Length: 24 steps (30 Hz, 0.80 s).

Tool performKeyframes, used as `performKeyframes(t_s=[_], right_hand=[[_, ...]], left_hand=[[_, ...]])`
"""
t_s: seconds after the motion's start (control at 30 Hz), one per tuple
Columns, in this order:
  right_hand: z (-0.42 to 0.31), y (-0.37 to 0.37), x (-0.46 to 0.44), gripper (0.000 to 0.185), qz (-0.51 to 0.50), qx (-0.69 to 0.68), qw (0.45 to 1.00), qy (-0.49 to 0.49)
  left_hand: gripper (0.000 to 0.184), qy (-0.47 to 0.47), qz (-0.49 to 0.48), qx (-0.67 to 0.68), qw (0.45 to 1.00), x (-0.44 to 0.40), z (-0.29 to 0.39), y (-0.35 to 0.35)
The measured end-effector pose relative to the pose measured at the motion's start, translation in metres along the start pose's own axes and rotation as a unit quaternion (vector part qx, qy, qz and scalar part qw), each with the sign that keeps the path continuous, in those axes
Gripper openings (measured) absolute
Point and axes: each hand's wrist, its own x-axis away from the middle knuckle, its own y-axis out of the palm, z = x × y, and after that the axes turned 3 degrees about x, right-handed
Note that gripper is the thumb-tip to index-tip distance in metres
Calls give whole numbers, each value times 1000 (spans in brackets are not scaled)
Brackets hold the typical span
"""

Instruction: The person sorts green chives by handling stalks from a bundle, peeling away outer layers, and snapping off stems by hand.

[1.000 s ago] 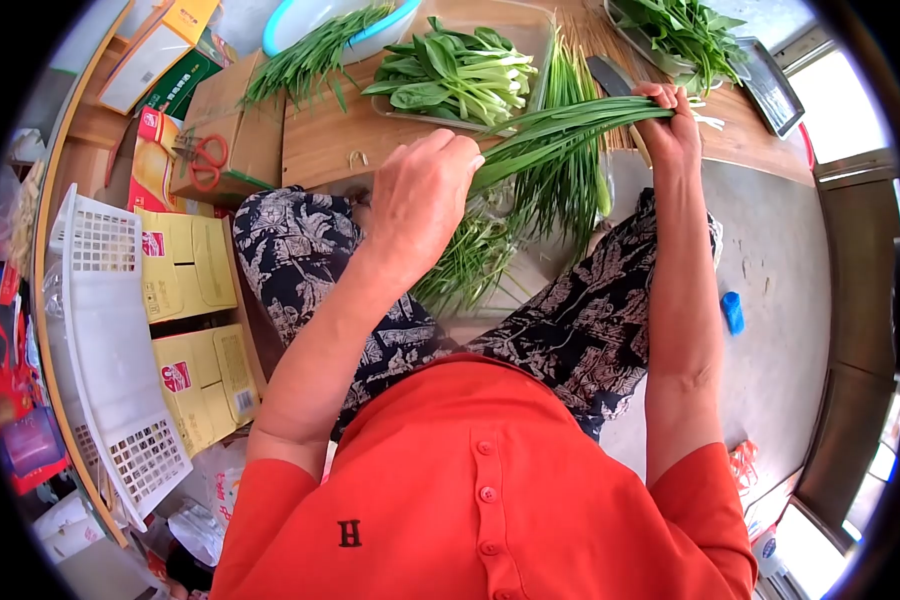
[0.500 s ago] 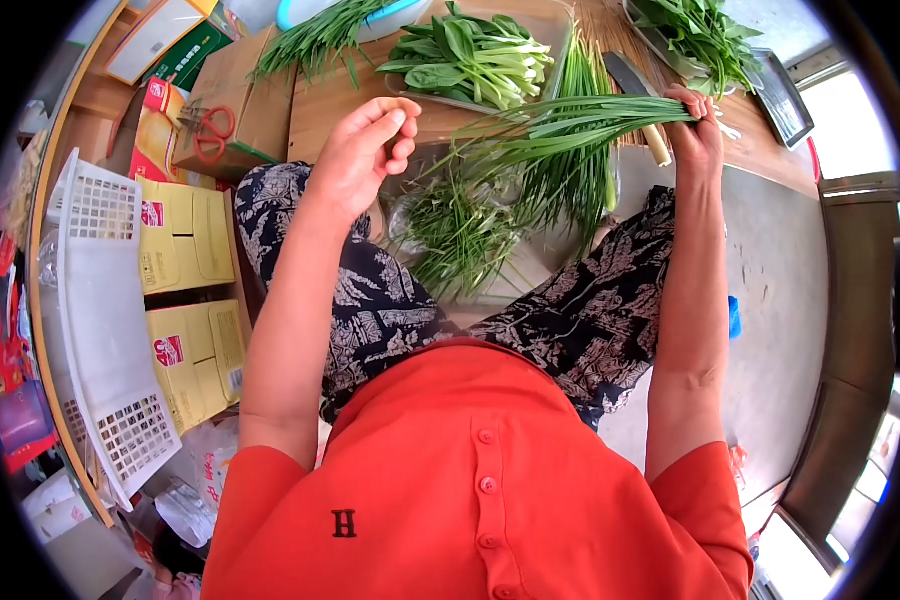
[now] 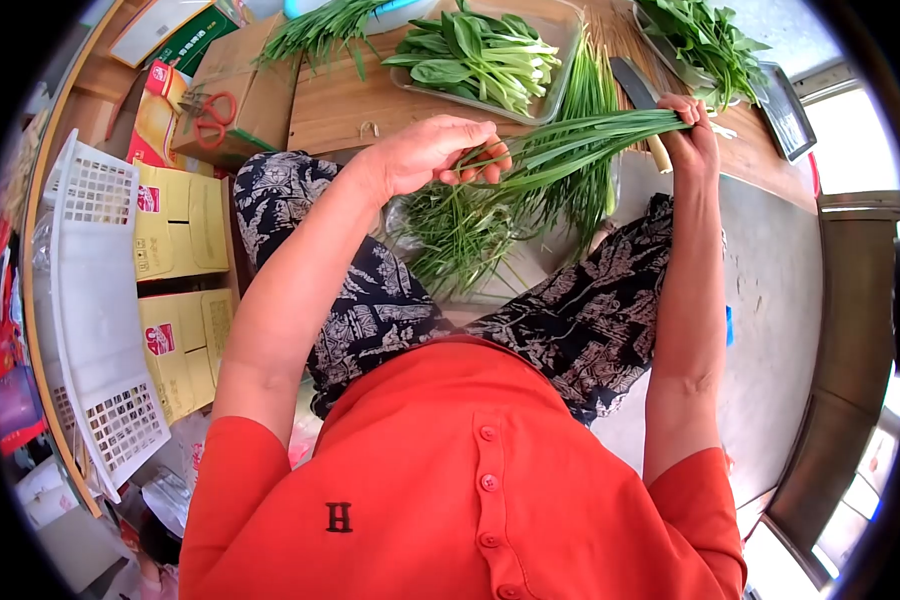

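Right hand (image 3: 692, 125) grips one end of a bunch of garlic chives (image 3: 600, 138), apparently to align the leaves; left hand (image 3: 438, 155), half curled, is at the leaf tips, though whether it pinches any cannot be told. Loose leaves (image 3: 458, 235) lie below, between the legs (image 3: 360, 310), seemingly handy. Beyond, on the wooden tabletop (image 3: 325, 112), a knife (image 3: 634, 82) points its handle inward, presumably for easy reach.

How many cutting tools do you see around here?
2: a knife on the wooden tabletop, partly behind the held greens, and red-handled scissors by the cardboard box on the picture's left. More may be hidden.
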Motion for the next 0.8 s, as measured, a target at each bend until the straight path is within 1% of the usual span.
performKeyframes(t_s=[0.13,0.23,0.33,0.4,0.43,0.5,0.53,0.6,0.67,0.73,0.77,0.8], right_hand=[[-3,0,-2,32,13,18,1000,-6],[-6,0,-2,33,11,24,1000,-3],[-6,1,-3,33,11,23,1000,-5],[-8,0,-2,34,18,27,999,-10],[-10,-1,-2,34,4,21,1000,3],[-11,-2,-2,35,-12,17,1000,17],[-9,-2,0,36,-17,30,999,16],[-13,-4,1,37,-20,44,999,13],[-26,-5,2,40,-46,21,999,7],[-32,-3,5,42,-35,24,999,3],[-35,-3,5,43,-35,20,999,2],[-34,0,4,43,-36,16,999,1]], left_hand=[[44,10,-24,-31,999,8,7,3],[43,0,-21,-55,998,12,6,2],[38,17,-43,-86,995,12,0,0],[32,36,-23,-102,994,12,-4,3],[32,36,-23,-100,994,13,-8,6],[29,89,70,-103,988,15,-14,13],[29,90,70,-103,988,17,-17,17],[27,178,174,47,967,21,-26,25],[28,231,190,136,944,29,-34,7],[28,217,210,180,936,37,-37,0],[26,196,187,204,941,38,-40,-3],[26,198,188,205,940,36,-38,-1]])
